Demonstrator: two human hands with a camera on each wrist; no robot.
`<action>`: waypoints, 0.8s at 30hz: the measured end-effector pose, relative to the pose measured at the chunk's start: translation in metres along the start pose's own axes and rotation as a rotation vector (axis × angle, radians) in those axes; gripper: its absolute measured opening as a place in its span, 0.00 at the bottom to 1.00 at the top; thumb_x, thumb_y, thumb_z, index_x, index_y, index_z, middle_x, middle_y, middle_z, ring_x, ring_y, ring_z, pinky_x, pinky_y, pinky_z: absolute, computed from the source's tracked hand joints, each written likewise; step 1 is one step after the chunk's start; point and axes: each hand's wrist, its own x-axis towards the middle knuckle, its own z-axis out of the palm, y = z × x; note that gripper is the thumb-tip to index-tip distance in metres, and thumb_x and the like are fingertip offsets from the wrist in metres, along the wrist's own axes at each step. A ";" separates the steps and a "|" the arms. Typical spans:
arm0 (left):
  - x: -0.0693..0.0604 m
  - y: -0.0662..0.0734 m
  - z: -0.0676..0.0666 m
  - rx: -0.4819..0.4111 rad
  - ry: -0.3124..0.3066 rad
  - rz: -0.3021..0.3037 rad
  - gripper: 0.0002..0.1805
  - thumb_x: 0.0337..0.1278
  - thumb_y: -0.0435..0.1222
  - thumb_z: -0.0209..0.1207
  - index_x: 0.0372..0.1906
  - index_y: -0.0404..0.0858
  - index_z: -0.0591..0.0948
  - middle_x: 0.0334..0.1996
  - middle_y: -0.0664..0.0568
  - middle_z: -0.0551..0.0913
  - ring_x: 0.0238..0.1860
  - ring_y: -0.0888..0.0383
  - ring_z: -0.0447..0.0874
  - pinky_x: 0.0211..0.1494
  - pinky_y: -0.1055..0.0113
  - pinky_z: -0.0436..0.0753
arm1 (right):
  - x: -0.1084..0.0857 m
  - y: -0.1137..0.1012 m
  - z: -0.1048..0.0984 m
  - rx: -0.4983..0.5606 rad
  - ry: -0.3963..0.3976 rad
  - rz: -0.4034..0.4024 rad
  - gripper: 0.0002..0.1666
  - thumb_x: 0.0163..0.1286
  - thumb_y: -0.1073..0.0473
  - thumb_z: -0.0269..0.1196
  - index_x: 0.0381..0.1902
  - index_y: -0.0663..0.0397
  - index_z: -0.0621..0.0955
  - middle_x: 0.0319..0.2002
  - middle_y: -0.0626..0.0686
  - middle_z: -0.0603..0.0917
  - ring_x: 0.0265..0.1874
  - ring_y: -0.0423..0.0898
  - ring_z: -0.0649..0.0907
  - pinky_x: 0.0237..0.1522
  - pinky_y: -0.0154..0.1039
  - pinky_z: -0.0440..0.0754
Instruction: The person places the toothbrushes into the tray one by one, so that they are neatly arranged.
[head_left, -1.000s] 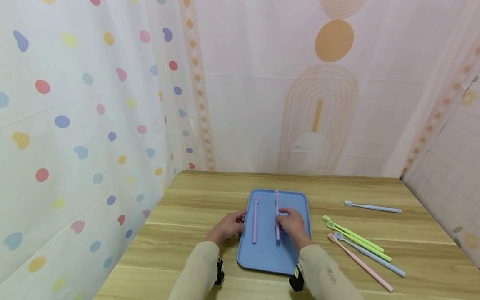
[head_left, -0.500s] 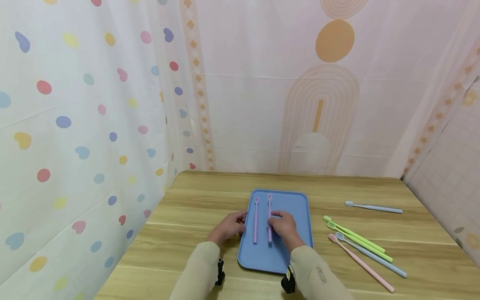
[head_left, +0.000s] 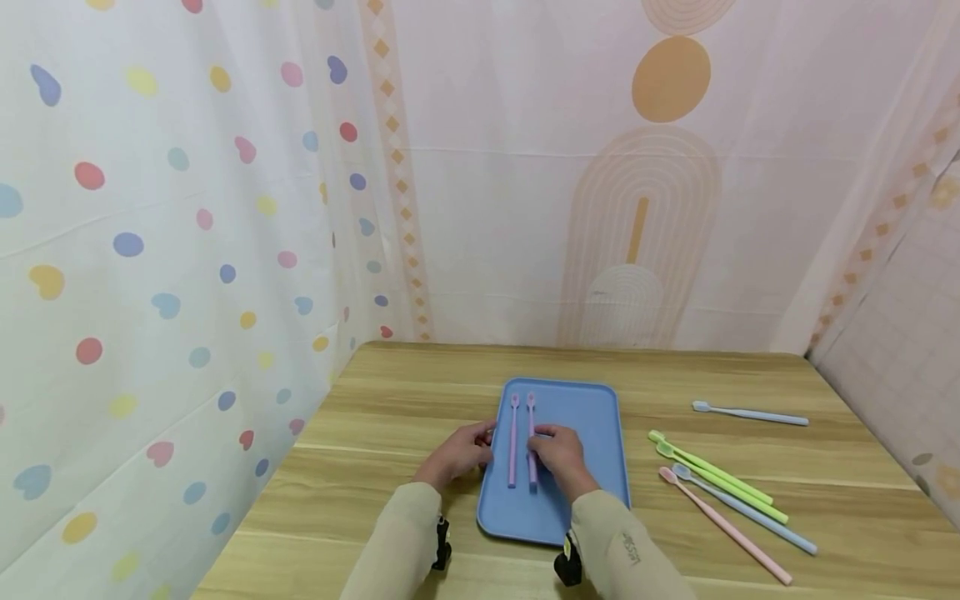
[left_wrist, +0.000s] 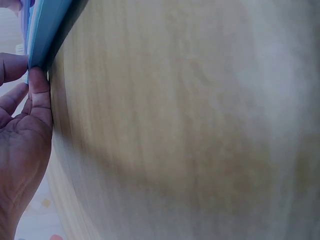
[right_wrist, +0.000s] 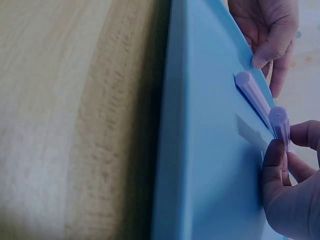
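A blue tray (head_left: 588,412) lies on the wooden table with two purple toothbrushes over it, heads toward the far edge. My right hand (head_left: 561,457) pinches the handle of one purple toothbrush (head_left: 532,475) between thumb and fingers. In the right wrist view this toothbrush's handle end (right_wrist: 279,118) sits slightly raised from the tray. Parallel on its left, the other purple toothbrush (head_left: 513,454) rests on the tray. My left hand (head_left: 457,454) holds the tray's left rim, and the right wrist view shows its thumb (right_wrist: 270,52) on that rim.
Right of the tray lie two green toothbrushes (head_left: 731,479), a blue toothbrush (head_left: 757,510) and a pink toothbrush (head_left: 731,529), close together. Farther back is another blue toothbrush (head_left: 753,414). Patterned curtains (head_left: 480,208) hang behind the table.
My right hand has moved left across the tray, bringing its purple toothbrush close beside the other one. The left hand has stayed at the tray's rim.
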 end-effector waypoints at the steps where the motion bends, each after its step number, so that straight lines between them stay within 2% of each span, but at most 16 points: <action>1: 0.000 0.000 0.000 -0.001 -0.002 -0.002 0.38 0.50 0.24 0.56 0.73 0.32 0.66 0.37 0.46 0.72 0.36 0.53 0.71 0.32 0.65 0.70 | 0.000 0.000 0.001 -0.009 -0.001 0.001 0.21 0.61 0.67 0.63 0.53 0.67 0.83 0.41 0.61 0.85 0.29 0.45 0.82 0.31 0.39 0.80; 4: 0.000 0.000 0.000 0.000 -0.004 -0.002 0.38 0.51 0.24 0.56 0.72 0.32 0.66 0.38 0.46 0.72 0.36 0.53 0.71 0.32 0.65 0.70 | -0.001 -0.002 0.002 -0.032 -0.005 0.002 0.20 0.61 0.67 0.64 0.52 0.68 0.83 0.43 0.62 0.84 0.29 0.45 0.82 0.32 0.40 0.81; 7: -0.001 0.001 0.000 -0.001 -0.003 -0.001 0.37 0.52 0.24 0.56 0.72 0.31 0.66 0.37 0.46 0.72 0.35 0.53 0.71 0.32 0.65 0.70 | -0.002 -0.003 0.002 -0.060 -0.008 -0.008 0.19 0.61 0.66 0.64 0.50 0.67 0.84 0.39 0.60 0.85 0.28 0.45 0.82 0.31 0.40 0.81; 11: -0.002 0.002 0.000 -0.004 -0.002 -0.002 0.37 0.51 0.23 0.56 0.72 0.31 0.67 0.37 0.46 0.72 0.35 0.53 0.71 0.32 0.65 0.69 | -0.004 -0.003 0.002 -0.135 -0.018 -0.064 0.16 0.60 0.66 0.64 0.46 0.68 0.85 0.32 0.56 0.85 0.24 0.44 0.82 0.29 0.39 0.81; 15: -0.003 0.002 0.000 -0.005 -0.003 -0.005 0.37 0.52 0.23 0.56 0.72 0.32 0.67 0.37 0.46 0.73 0.35 0.53 0.71 0.33 0.65 0.70 | -0.007 -0.004 0.001 -0.200 -0.018 -0.126 0.14 0.58 0.67 0.64 0.42 0.69 0.85 0.29 0.55 0.85 0.22 0.43 0.81 0.27 0.38 0.80; 24: -0.001 0.002 0.000 0.012 -0.005 -0.001 0.37 0.51 0.23 0.56 0.71 0.31 0.67 0.38 0.46 0.72 0.36 0.53 0.71 0.33 0.65 0.70 | -0.009 -0.003 0.002 -0.173 -0.012 -0.138 0.14 0.56 0.68 0.67 0.41 0.69 0.85 0.30 0.56 0.85 0.22 0.43 0.82 0.27 0.39 0.81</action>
